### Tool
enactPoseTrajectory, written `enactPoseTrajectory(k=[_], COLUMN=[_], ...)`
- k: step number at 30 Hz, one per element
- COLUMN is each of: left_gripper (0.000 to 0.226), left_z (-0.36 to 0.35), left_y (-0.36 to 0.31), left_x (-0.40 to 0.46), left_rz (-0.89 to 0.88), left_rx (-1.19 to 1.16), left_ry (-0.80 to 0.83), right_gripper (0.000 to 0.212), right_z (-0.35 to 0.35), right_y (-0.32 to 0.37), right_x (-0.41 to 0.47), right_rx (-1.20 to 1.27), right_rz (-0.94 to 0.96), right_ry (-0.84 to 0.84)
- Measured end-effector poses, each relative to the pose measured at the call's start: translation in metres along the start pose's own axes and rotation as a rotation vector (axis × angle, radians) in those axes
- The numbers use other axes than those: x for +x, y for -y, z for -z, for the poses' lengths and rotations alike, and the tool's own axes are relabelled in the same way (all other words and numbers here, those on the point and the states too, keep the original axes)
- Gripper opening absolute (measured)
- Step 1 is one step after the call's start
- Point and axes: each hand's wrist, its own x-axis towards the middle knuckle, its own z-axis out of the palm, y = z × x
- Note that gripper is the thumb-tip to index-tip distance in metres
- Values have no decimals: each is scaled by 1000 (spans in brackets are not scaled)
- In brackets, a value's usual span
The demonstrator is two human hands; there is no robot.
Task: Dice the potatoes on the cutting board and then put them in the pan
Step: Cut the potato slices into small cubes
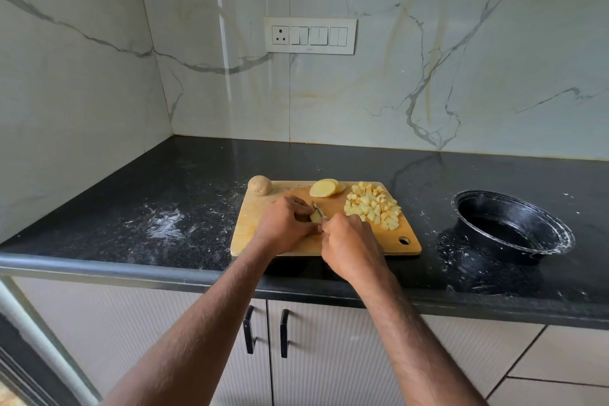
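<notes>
One potato piece [315,216] under left hand [286,225]

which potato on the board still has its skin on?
The whole potato at the board's far-left corner: brown, uncut skin. The slices, the diced pile and the piece being cut all show pale flesh.

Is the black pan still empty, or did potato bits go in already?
Empty. The black pan shows only its dark inside, and the diced potato sits piled on the cutting board.
</notes>
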Motion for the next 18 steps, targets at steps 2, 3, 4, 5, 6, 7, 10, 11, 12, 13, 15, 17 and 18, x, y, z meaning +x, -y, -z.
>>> enactPoseTrajectory(k=[2,3,4,5,6,7,10,11,12,13,15,17,18], left_gripper=[43,45,47,49,50,50,49,49,49,50,52,53,53], left_z=[0,1,2,2,2,2,4,4,4,4,5,5,5], left_y=[-2,-3,-3,-4,-4,-4,-7,-7,-8,-8,-9,-10,-11], left_x=[-1,-1,-1,-1,-1,-2,-4,-4,-4,-5,-5,-6,-6], left_rz=[7,13,19,25,30,34,37,39,41,44,51,56,55], left_rx=[5,7,5,0,-2,-3,6,8,11,14,19,28,30], left_ry=[1,1,2,1,2,4,1,1,3,6,11,15,15], right_gripper=[22,23,23,22,21,20,20,21,21,21,23,25,25], right_z=[1,1,1,2,3,4,6,7,9,10,13,17,19], right_y=[-1,-1,-2,-3,-4,-5,-9,-10,-11,-13,-16,-20,-22], right_x=[-5,-8,-11,-13,-16,-19,-27,-30,-32,-35,-38,-40,-40], right_rx=[-4,-4,-5,-4,-6,-9,-12,-7,0,11,37,56,61], right_rz=[12,18,21,23,24,27,41,43,41,37,21,4,-1], right_ry=[-4,-10,-9,-5,0,1,8,8,9,10,21,33,37])
